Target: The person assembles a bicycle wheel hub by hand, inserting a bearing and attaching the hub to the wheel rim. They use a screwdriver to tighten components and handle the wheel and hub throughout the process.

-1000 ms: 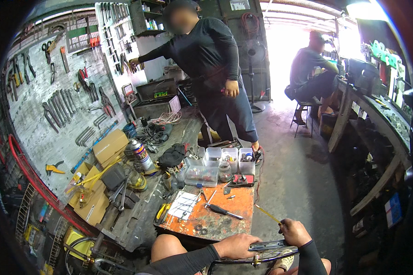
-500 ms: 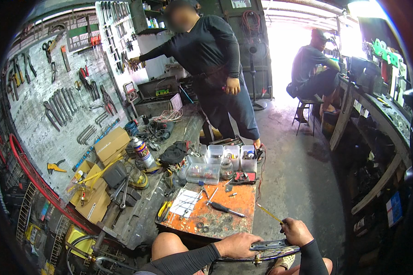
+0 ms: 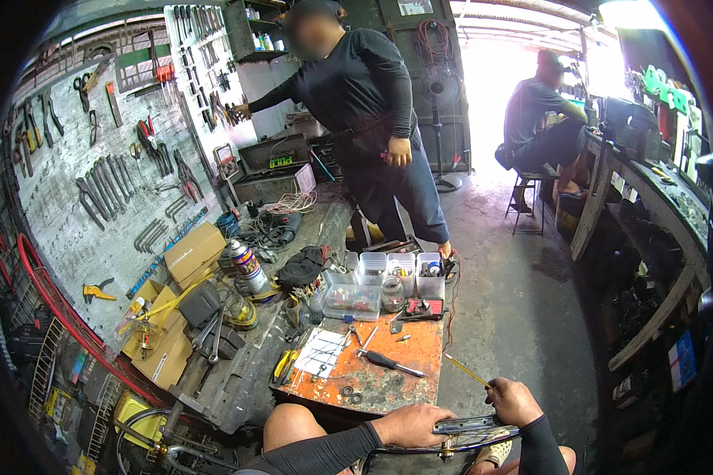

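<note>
My left hand (image 3: 413,425) rests over the left end of a dark, slotted metal bar (image 3: 475,425) above my lap, its fingers curled onto that end. A thin yellow pencil-like stick (image 3: 466,370) is pinched in my right hand (image 3: 516,404), pointing up and left, just above the bar's right end. Below the bar runs a thin dark curved piece (image 3: 483,440) with a brass-coloured bolt (image 3: 446,454). Before me on the worn orange tabletop (image 3: 404,388) lie a black-handled screwdriver (image 3: 382,360), a white sheet with markings (image 3: 318,353) and two small black rings (image 3: 352,394).
Clear plastic bins (image 3: 400,269), a glass jar (image 3: 392,293) and a lidded box (image 3: 352,299) line the table's far edge. To the left are a spray can (image 3: 248,266) and a pegboard (image 3: 71,182) of tools. One person (image 3: 364,103) stands beyond; another (image 3: 535,119) sits at right.
The view has shifted very slightly. My hands hold nearly the same pose, and the standing person's arm stays stretched toward the hanging tools.
</note>
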A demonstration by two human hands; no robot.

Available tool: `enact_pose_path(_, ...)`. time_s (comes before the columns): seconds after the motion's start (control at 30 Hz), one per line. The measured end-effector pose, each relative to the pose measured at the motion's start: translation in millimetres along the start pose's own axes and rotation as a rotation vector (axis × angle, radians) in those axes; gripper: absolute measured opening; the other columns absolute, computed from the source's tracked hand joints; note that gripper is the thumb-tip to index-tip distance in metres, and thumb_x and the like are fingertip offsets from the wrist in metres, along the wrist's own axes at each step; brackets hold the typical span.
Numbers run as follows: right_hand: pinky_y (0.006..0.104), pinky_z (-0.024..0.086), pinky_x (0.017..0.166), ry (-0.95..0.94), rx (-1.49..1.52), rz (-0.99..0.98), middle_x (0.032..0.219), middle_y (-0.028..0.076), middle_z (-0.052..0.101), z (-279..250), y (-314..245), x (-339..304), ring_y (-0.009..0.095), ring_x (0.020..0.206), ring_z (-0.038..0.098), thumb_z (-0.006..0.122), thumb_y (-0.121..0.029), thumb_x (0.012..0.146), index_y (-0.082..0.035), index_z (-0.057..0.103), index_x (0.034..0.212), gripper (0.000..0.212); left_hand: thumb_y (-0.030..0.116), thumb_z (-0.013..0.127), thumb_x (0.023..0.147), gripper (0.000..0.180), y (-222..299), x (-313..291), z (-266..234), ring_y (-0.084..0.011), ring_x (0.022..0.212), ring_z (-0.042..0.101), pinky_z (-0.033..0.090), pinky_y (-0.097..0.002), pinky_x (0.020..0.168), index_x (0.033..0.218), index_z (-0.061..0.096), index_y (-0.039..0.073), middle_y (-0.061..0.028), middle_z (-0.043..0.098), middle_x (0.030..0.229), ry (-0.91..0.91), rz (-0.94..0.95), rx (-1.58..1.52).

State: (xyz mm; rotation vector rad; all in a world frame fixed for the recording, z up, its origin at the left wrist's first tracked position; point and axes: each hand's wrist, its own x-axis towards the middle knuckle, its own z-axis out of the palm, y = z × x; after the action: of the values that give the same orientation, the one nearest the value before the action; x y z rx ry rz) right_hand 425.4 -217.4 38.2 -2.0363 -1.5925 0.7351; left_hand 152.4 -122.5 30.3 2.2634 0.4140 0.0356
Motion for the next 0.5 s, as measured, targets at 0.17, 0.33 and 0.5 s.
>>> enact_pose_path(0.17, 0.0565, 0.058, 0.085, 0.001, -0.006, 0.004, 0.094, 0.025, 0.077, -0.2, 0.0, 0.6, 0.048, 0.094, 0.074, 0.064, -0.025, 0.105, -0.002, 0.074, 0.104, 0.025, 0.036, 0.077, 0.099, 0.053, 0.5, 0.0, -1.2, -0.0419, 0.113, 0.075, 0.059, -0.0495, 0.099, 0.139, 0.068, 0.004, -0.0214, 0.078, 0.123, -0.009, 0.004, -0.002)
enact_pose_path(0.33, 0.0553, 0.059, 0.085, 0.000, 0.001, -0.004, 0.094, 0.025, 0.077, 0.2, 1.4, 0.8, 0.047, 0.094, 0.075, 0.065, -0.024, 0.105, -0.002, 0.075, 0.105, 0.025, 0.035, 0.076, 0.099, 0.054, 4.5, 0.1, -4.9, -0.0416, 0.115, 0.075, 0.059, -0.0498, 0.101, 0.140, 0.068, 0.003, -0.0219, 0.077, 0.124, -0.033, -0.018, 0.000)
enact_pose_path(0.5, 0.0549, 0.059, 0.085, 0.003, 0.008, -0.027, 0.094, 0.024, 0.077, -0.5, -0.2, -0.4, 0.047, 0.094, 0.075, 0.065, -0.024, 0.104, -0.002, 0.075, 0.106, 0.024, 0.036, 0.076, 0.099, 0.054, 2.6, -0.9, -4.1, -0.0411, 0.117, 0.074, 0.058, -0.0498, 0.102, 0.140, 0.068, 0.002, -0.0218, 0.078, 0.124, -0.032, -0.026, 0.001)
